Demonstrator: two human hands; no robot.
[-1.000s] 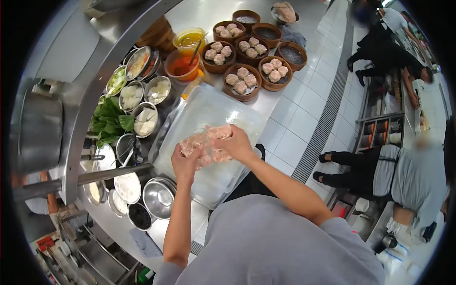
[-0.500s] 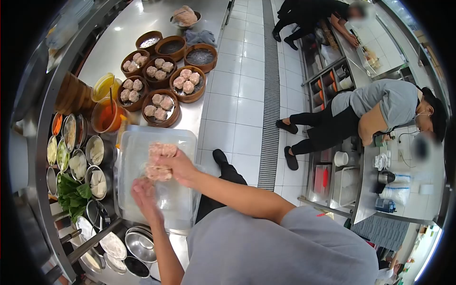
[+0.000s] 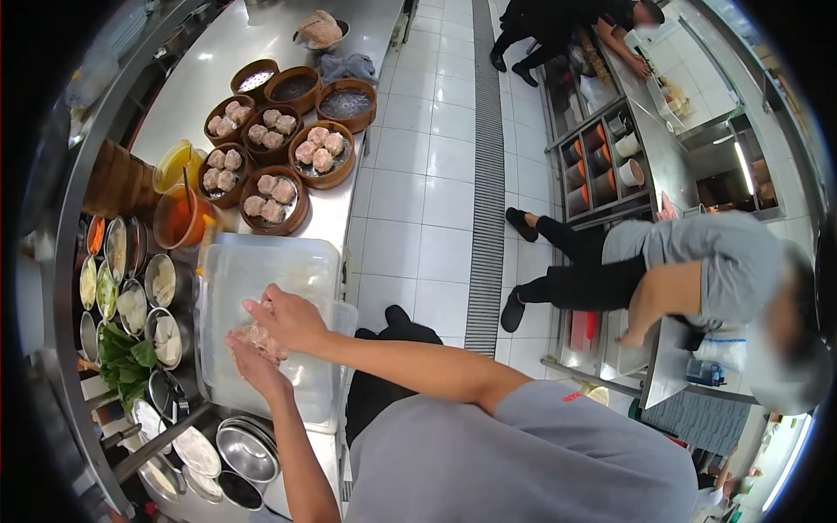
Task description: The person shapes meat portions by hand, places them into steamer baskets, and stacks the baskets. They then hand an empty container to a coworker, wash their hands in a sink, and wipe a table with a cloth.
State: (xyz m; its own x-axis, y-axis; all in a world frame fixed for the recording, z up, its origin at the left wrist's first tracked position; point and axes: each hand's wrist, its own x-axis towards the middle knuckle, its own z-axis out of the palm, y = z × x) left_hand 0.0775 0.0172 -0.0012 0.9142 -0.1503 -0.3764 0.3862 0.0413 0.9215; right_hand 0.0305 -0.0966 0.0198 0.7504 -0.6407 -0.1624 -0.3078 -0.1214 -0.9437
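Observation:
Pink minced meat (image 3: 261, 340) lies between my two hands, above a translucent plastic tub (image 3: 323, 261). My left hand (image 3: 260, 366) cups the meat from the near-left side. Over its upper right side, my right hand (image 3: 292, 321) rests with fingers bent around it and the thumb side raised. Beyond the tub, round bamboo steamers hold meat balls, such as the nearest steamer (image 3: 295, 218) and the one to its right (image 3: 347, 166). An empty steamer (image 3: 347, 106) stands farther back.
Left of the tub are an orange container (image 3: 176, 218), a yellow one (image 3: 172, 168), leafy greens (image 3: 122, 356) and metal bowls (image 3: 247, 449). A bowl with a large meat lump (image 3: 320, 31) stands at the back. A co-worker (image 3: 697, 261) is at the right counter.
My hands have come together around the meat, the right one moving down and left. The co-worker in grey has turned and bent differently. The view has shifted slightly.

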